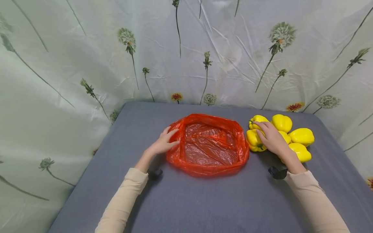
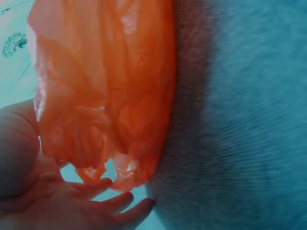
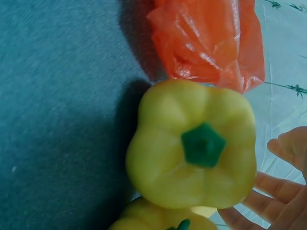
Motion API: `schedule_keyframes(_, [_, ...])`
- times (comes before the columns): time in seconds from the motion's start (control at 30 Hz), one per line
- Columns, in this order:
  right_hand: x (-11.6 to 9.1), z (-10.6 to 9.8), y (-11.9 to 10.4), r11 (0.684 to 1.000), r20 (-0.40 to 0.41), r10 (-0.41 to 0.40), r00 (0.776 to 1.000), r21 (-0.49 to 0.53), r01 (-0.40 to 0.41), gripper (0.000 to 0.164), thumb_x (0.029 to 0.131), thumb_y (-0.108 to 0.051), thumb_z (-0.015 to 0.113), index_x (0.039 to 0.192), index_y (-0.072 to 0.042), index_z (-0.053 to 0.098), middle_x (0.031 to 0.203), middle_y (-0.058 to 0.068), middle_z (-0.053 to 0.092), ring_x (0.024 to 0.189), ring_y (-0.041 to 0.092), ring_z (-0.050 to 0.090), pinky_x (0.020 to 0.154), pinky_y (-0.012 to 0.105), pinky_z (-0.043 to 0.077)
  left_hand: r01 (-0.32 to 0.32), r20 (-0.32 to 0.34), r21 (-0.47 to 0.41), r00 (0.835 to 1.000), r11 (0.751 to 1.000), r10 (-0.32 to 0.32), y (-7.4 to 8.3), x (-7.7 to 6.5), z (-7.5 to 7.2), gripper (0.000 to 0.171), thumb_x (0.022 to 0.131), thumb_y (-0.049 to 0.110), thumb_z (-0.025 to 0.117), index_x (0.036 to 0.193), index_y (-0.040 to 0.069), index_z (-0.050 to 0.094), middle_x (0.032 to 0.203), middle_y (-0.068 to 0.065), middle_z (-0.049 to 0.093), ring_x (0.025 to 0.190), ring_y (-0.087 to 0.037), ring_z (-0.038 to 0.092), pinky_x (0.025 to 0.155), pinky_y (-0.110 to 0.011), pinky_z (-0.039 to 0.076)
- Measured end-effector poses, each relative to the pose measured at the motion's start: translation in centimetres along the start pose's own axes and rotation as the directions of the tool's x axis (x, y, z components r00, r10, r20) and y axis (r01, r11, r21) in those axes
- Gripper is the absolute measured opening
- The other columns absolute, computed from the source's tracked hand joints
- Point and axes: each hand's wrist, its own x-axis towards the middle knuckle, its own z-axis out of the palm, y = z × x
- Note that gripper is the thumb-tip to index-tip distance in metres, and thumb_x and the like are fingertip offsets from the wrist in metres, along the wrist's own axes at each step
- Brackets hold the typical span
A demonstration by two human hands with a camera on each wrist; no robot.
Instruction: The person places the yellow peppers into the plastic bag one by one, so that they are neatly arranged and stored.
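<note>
A red plastic bag (image 1: 212,168) lies spread on the table with its mouth wide and facing up. My left hand (image 1: 163,142) is at the bag's left side, fingers loosely extended along its outer wall. In the left wrist view the fingers (image 2: 96,211) lie beside the bag's crumpled side (image 2: 105,96). Over the group of yellow bell peppers my right hand (image 1: 272,137) is held with fingers spread. The nearest bell pepper (image 1: 254,140) sits right beside the bag, its green stem (image 3: 203,144) toward the right wrist camera. Behind it is another pepper (image 1: 258,119), partly under the fingertips.
More yellow peppers cluster to the right, among them one at the back (image 1: 281,123), one at the far right (image 1: 303,136) and one in front (image 1: 301,152). A grey cloth covers the table (image 1: 204,204). A dandelion-print curtain (image 1: 163,48) hangs behind it.
</note>
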Motion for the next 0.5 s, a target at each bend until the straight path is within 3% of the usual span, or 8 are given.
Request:
schedule_keyframes(0.37, [-0.7,0.2,0.5,0.999,0.1,0.044,0.994,0.002,-0.044,0.039,0.098,-0.015,0.044,0.135,-0.003,0.045,0.132,0.025,0.048,0.122,0.043,0.044,0.1,0.061,0.036,-0.095,-0.078,-0.011,0.993,0.995,0.094,-1.0,-0.8,0.8,0.064,0.087,0.017,0.06,0.145,0.009,0.034,0.155,-0.018,0.019,0.14,-0.043,0.018,0.11,-0.062,0.024])
schedule_keyframes(0.5, [-1.0,0.2,0.4,0.998,0.143,0.042,0.989,-0.056,-0.034,0.041,0.095,-0.013,0.046,0.136,-0.008,0.046,0.134,0.024,0.046,0.114,0.041,0.051,0.094,0.059,0.042,-0.136,-0.116,-0.044,0.985,0.99,0.13,-1.3,-1.0,0.9,0.064,0.085,0.015,0.063,0.143,0.007,0.037,0.153,-0.019,0.024,0.139,-0.044,0.021,0.109,-0.063,0.023])
